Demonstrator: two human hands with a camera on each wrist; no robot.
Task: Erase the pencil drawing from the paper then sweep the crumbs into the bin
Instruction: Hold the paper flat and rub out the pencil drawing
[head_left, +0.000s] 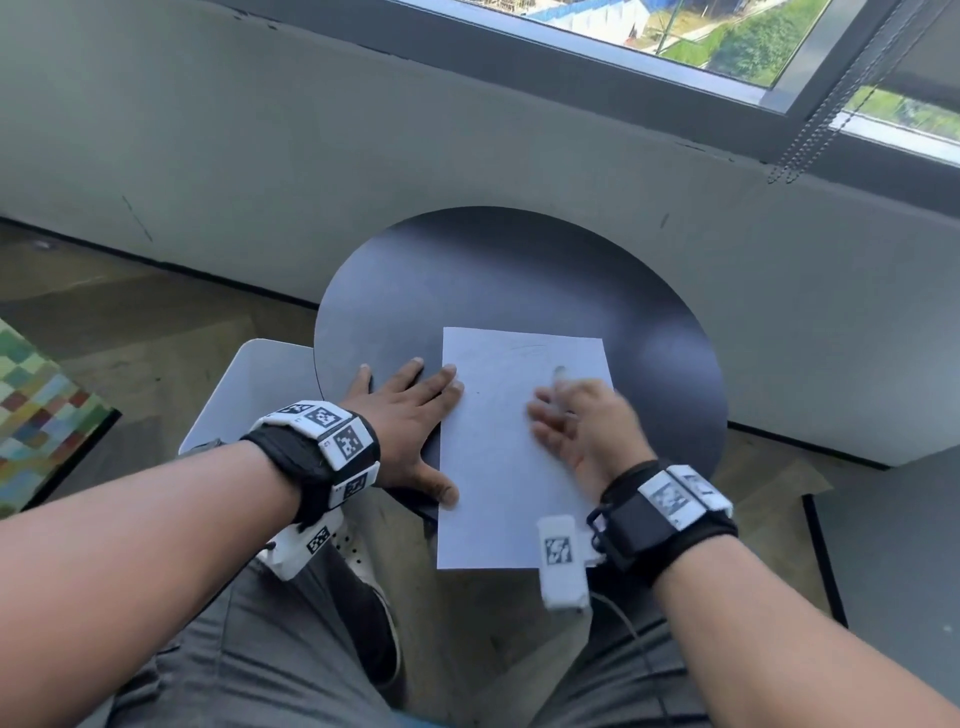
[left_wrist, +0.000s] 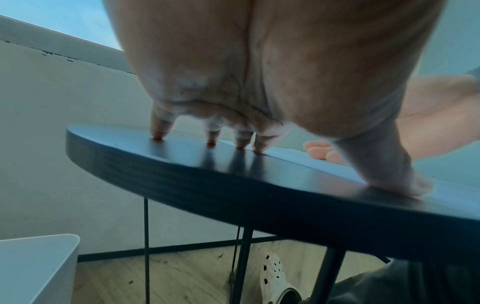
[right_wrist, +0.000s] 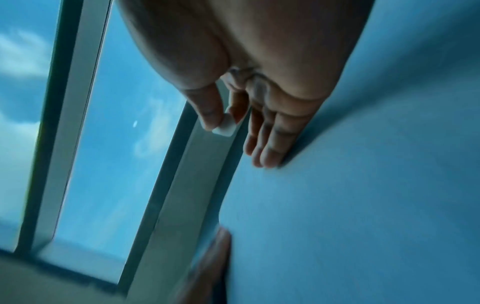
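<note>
A white sheet of paper (head_left: 498, 467) lies on the round dark table (head_left: 519, 275), its near end hanging over the table's edge. Faint pencil marks (head_left: 524, 351) show near its far edge. My left hand (head_left: 410, 415) lies flat with straight fingers, fingertips (left_wrist: 211, 142) pressing on the table and on the paper's left edge. My right hand (head_left: 576, 421), blurred by motion, is over the middle right of the paper. It pinches a small white eraser (right_wrist: 224, 127) between thumb and forefinger, while the other fingers lie stretched on the sheet. A white bin (head_left: 260, 384) stands on the floor left of the table.
A grey wall and window run behind the table. Thin black table legs (left_wrist: 244, 257) and my foot in a white clog (left_wrist: 275, 275) are underneath. A colourful checked surface (head_left: 36, 410) is at the far left. My knees are under the table's near edge.
</note>
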